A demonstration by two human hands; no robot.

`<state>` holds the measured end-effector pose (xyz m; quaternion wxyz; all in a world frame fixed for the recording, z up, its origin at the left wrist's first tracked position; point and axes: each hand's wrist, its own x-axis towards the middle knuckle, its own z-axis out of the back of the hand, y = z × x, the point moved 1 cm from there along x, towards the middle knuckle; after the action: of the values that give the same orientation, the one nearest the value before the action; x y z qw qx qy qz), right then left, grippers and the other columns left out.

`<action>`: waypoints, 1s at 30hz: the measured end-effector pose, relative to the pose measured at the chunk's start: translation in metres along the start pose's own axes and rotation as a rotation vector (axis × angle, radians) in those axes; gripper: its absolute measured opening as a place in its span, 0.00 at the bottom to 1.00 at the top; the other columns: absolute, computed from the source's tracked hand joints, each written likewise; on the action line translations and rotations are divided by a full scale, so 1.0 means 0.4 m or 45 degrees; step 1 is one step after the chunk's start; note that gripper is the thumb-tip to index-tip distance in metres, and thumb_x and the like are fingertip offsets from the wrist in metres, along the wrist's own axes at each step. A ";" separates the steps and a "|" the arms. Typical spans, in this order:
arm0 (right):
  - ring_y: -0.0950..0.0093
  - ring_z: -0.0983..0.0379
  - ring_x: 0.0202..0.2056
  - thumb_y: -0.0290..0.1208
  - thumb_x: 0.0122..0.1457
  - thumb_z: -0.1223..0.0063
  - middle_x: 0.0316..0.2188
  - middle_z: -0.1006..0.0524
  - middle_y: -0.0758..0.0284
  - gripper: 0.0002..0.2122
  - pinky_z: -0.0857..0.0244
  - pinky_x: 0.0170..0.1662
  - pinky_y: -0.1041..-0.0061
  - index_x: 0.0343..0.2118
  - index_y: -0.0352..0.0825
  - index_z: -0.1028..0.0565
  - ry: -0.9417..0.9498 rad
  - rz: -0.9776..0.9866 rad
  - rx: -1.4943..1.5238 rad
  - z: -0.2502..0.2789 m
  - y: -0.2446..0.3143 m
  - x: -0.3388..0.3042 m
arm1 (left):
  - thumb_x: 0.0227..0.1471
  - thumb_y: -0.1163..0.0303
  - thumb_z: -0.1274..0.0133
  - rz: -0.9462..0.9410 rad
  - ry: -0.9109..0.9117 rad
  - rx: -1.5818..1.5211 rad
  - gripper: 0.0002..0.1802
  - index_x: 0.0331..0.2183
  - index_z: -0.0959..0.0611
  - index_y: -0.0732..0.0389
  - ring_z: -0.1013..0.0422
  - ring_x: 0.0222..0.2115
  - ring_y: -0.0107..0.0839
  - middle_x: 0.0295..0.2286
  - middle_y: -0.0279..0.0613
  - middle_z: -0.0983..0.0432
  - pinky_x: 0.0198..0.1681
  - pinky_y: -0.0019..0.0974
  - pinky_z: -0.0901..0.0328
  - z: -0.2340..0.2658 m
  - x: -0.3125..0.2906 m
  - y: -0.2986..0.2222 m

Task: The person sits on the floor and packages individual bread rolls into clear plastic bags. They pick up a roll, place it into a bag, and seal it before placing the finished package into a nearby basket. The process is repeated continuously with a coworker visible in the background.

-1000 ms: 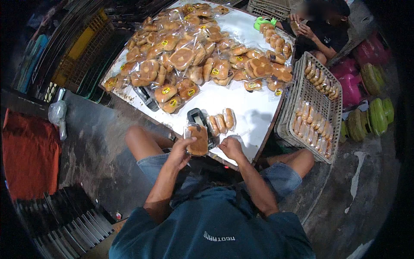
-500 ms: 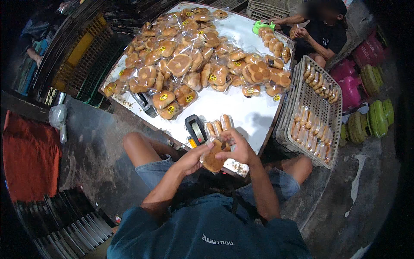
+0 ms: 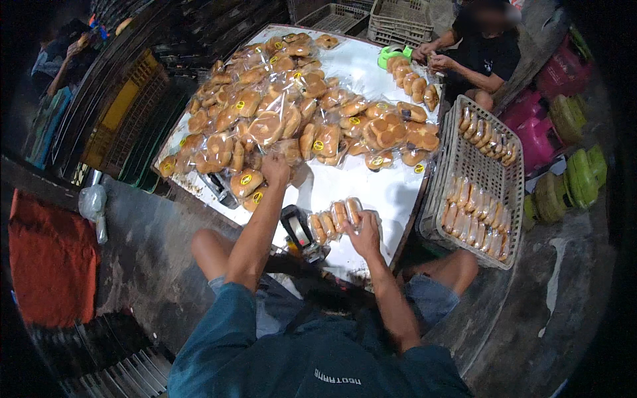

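My left hand reaches into the near edge of a big pile of bagged buns. Its fingertips are hidden among the bags, so its grip cannot be made out. Closer to me, a short row of bagged buns stands on edge. My right hand closes round the bagged bun at the row's right end, thumb in front and fingers along its right side. Just left of the row sits a black tape dispenser with a pale roll.
The white table bears everything. Stacked grey plastic crates with rows of bagged buns stand at its right. A person works at the far right corner beside more buns and a green tape dispenser. Dark racks rise on the left.
Both hands were together on a bagged bun near the front edge. Now the left has gone forward to the pile, and the right has a bun at the row's right end.
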<state>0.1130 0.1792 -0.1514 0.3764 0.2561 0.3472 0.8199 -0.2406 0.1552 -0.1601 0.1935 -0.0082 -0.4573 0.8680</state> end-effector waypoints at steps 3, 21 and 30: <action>0.53 0.31 0.49 0.41 0.53 0.33 0.47 0.29 0.52 0.26 0.36 0.51 0.57 0.49 0.31 0.30 -0.085 -0.024 0.080 0.043 0.034 0.018 | 0.57 0.57 0.44 -0.135 0.150 -0.263 0.18 0.29 0.23 0.65 0.26 0.33 0.44 0.31 0.53 0.21 0.38 0.44 0.34 0.072 -0.090 -0.150; 0.82 0.29 0.30 0.31 0.61 0.39 0.29 0.23 0.68 0.10 0.36 0.32 0.78 0.28 0.29 0.22 -0.017 -0.253 0.635 0.208 0.318 -0.122 | 0.65 0.58 0.50 0.406 0.836 -0.907 0.21 0.35 0.15 0.67 0.28 0.31 0.20 0.28 0.36 0.20 0.37 0.26 0.32 0.388 -0.617 -0.292; 0.59 0.26 0.52 0.24 0.60 0.44 0.55 0.29 0.47 0.22 0.29 0.51 0.65 0.57 0.31 0.33 -0.377 0.520 0.014 0.180 0.388 -0.176 | 0.69 0.58 0.59 0.120 0.906 -0.840 0.24 0.46 0.21 0.71 0.24 0.40 0.29 0.38 0.47 0.18 0.49 0.32 0.32 0.426 -0.637 -0.321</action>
<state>0.1352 0.0763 0.0009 0.2484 0.4403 0.2338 0.8305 0.0048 -0.0020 0.0000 0.2853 -0.3861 -0.6126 0.6279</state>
